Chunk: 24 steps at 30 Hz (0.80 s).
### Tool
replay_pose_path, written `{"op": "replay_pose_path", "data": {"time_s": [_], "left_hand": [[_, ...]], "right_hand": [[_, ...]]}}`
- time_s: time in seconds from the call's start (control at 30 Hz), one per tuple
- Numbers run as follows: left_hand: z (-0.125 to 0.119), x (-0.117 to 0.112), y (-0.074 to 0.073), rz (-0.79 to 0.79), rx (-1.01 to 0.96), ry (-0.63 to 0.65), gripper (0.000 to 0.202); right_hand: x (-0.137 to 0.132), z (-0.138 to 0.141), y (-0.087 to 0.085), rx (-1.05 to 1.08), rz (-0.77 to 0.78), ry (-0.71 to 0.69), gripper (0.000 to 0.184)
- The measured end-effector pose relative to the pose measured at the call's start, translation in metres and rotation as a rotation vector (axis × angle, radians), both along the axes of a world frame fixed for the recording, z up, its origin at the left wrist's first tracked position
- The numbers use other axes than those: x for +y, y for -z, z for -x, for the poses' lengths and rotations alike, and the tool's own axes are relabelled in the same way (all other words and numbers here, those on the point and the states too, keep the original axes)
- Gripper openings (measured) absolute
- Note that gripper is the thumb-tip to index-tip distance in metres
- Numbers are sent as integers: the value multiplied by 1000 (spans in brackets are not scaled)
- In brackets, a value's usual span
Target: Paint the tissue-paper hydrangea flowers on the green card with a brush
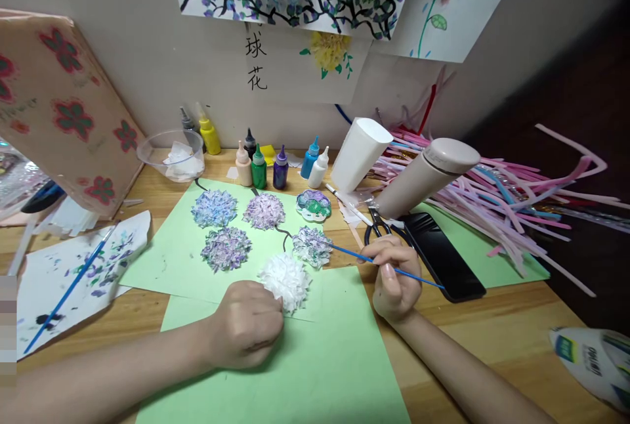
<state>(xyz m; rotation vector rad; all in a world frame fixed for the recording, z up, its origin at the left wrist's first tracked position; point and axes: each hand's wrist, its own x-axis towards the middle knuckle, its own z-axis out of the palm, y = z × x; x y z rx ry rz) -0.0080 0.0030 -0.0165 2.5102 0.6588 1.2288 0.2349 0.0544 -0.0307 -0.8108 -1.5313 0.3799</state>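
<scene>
- Five paper flowers (226, 248) are lying just ahead of the hands, one white flower (285, 279) among them.
- Left hand (251, 322), curled tight, is pinching the white flower.
- Right hand (394, 277) is gripping one paintbrush (354, 256).

Left forearm: bare, enters at the near left corner of the desk (497, 325) and runs up and to the right, low over the surface. Left hand (249, 324): back uppermost, fingers curled under into a loose fist, fingertips hidden.

Right forearm: bare, enters over the near edge at the right, angled up and to the left. Right hand (394, 279): fingers folded, thumb laid against the forefinger, pinching a thin blue brush (428, 282).

The hands are near each other but apart.
</scene>
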Motion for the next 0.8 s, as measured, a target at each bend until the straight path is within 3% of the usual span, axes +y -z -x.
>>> {"op": "replay_pose_path", "data": {"time_s": [0.13,0.23,0.47,0.8], "left_hand": [[0,0,-2,-8,10,-9,33],[0,0,-1,-11,14,-21,34],[0,0,-1,-20,13,-17,33],[0,0,-1,-26,16,-28,34]], "right_hand": [[-2,-4,2,-142,-22,50,9],[-4,-8,0,-235,-87,10,8],[-10,-11,-12,-504,-239,-40,25],[-10,-14,-14,-577,-278,-51,25]]}}
